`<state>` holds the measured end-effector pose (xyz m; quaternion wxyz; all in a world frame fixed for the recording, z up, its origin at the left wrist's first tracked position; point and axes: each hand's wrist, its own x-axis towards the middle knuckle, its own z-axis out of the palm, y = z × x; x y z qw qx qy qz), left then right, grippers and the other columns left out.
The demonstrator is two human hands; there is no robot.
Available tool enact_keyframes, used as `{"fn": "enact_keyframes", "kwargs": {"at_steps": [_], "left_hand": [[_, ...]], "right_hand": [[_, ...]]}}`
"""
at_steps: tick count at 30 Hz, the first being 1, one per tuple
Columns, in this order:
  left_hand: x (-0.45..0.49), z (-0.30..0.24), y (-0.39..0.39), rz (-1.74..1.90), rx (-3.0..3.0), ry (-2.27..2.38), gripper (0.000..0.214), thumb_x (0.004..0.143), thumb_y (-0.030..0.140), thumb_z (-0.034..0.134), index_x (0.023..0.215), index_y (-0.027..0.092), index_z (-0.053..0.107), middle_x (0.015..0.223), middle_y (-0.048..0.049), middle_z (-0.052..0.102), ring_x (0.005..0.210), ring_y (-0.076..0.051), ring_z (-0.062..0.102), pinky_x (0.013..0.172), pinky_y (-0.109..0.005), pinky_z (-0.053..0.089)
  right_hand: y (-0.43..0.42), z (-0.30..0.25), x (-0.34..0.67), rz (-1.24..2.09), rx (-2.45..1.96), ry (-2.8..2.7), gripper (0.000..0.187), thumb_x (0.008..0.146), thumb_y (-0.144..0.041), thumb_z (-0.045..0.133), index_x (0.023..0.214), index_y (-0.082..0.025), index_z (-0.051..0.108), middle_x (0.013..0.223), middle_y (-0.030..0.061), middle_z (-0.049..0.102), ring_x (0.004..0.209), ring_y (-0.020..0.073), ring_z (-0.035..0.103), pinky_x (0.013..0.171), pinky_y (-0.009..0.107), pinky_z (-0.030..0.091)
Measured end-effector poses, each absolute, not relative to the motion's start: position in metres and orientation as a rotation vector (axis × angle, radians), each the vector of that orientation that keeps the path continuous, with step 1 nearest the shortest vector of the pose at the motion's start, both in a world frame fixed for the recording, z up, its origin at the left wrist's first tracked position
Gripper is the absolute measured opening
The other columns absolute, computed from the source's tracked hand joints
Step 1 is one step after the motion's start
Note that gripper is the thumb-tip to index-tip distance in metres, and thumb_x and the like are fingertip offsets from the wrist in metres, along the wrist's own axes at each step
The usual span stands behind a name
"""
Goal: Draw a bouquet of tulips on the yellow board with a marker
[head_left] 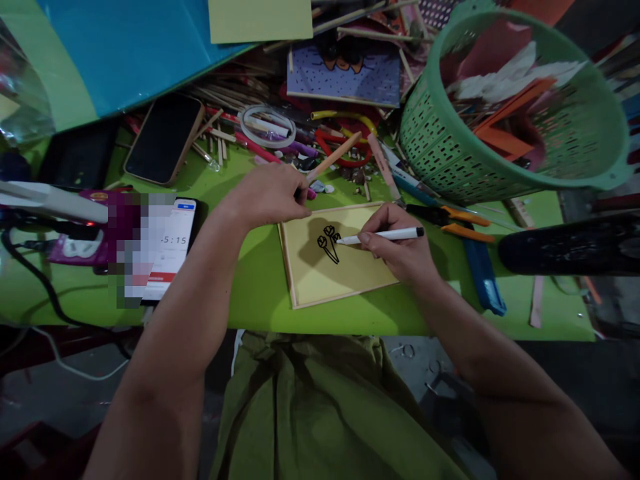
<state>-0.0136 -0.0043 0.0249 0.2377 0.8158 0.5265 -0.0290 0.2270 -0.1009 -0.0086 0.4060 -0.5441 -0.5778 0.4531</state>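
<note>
My right hand [400, 243] is closed around a white marker pen [395, 234] with a black end. The pen's tip touches a yellow card [360, 267] edged with thin wooden strips. Beside the tip is a black line drawing of flowers [330, 243] with stems. My left hand [273, 193] is curled at the card's upper left corner, its fingertips near the edge. An orange-brown stick [336, 157] shows just beyond its knuckles; whether the fingers grip the stick is hidden.
A green perforated basket [425, 140] of scraps stands right, near orange-handled pliers [467, 223], a blue cutter [485, 277] and a dark cylinder [565, 253]. Left are a phone showing digits [173, 247], a dark phone [164, 139] and a purple power strip [80, 247]. Sticks and pens clutter the back.
</note>
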Motion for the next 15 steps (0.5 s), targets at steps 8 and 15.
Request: {"fn": "enact_keyframes", "kwargs": {"at_steps": [8,15], "left_hand": [[-0.0179,0.0181,-0.0025,-0.013,2.270,1.389,0.026,0.080,0.044,0.071,0.092,0.024,0.082,0.086,-0.0064,0.080,0.093,-0.028,0.073,0.082,-0.036,0.050],[-0.0141,0.0229,-0.0040,-0.031,2.240,1.422,0.020,0.079,0.039,0.071,0.086,0.022,0.080,0.087,-0.0065,0.080,0.089,-0.027,0.073,0.079,-0.035,0.048]], "right_hand": [[-0.1005,-0.0103,0.2285,1.150,-1.373,-1.469,0.027,0.079,-0.037,0.083,0.074,-0.024,0.060,0.066,-0.0031,0.061,0.057,0.0123,0.045,0.054,0.028,0.036],[-0.1007,-0.0087,0.2281,1.161,-1.373,-1.469,0.025,0.076,-0.034,0.081,0.073,-0.024,0.059,0.064,-0.0036,0.060,0.056,0.0124,0.045,0.054,0.028,0.035]]}}
